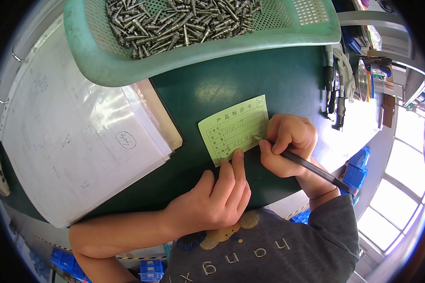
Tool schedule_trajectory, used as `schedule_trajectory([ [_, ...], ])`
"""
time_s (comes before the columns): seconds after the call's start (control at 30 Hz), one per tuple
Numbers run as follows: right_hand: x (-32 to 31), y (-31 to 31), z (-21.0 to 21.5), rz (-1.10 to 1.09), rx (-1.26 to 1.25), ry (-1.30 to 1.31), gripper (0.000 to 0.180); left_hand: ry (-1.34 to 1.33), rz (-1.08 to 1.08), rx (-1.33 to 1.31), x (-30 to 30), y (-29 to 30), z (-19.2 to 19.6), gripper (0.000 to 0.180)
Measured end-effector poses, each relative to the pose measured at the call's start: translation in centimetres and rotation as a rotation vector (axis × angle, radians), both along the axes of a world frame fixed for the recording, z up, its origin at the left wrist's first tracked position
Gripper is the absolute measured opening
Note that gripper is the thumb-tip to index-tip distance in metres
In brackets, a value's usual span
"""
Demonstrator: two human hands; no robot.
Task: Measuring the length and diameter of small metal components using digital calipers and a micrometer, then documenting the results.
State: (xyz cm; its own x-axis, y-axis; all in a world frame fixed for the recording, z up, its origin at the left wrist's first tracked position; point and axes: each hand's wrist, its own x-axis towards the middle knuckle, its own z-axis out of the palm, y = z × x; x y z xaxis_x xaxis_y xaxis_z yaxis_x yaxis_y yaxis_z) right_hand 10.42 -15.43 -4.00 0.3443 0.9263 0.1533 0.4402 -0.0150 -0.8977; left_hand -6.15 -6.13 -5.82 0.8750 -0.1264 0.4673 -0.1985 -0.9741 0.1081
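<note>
A small yellow-green card [236, 123] with a printed form and handwriting lies on the dark green table top [212, 80]. My right hand [290, 146] is closed round a dark pen [316, 170], its tip at the card's lower right part. Fingertips of my left hand [217, 195] rest on the card's lower edge; the fingers are stretched out and the hand holds nothing. Beyond the card stands a green plastic basket [212, 51] heaped with slim metal pins [184, 26].
On the left lies an open ring binder with paper sheets in clear sleeves [80, 137]. Several pens or markers [333, 92] lie at the right edge of the table, near a white cloth [345, 66]. Blue bins [356, 170] stand lower right.
</note>
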Motion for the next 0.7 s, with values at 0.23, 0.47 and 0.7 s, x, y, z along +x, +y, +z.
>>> schedule_trajectory([
  [0.23,0.0,-0.12,0.0,0.005,-0.001,-0.041,0.028,-0.004,0.001,-0.003,0.05,0.0,0.05,0.011],
  [0.47,0.38,-0.41,0.4,-0.077,-0.034,-0.013,0.028,-0.013,0.007,0.004,0.0,-0.03,0.07,0.011],
  [0.7,0.56,-0.17,0.25,0.015,-0.024,-0.012,0.028,-0.018,-0.005,0.006,0.04,0.06,-0.01,0.011],
])
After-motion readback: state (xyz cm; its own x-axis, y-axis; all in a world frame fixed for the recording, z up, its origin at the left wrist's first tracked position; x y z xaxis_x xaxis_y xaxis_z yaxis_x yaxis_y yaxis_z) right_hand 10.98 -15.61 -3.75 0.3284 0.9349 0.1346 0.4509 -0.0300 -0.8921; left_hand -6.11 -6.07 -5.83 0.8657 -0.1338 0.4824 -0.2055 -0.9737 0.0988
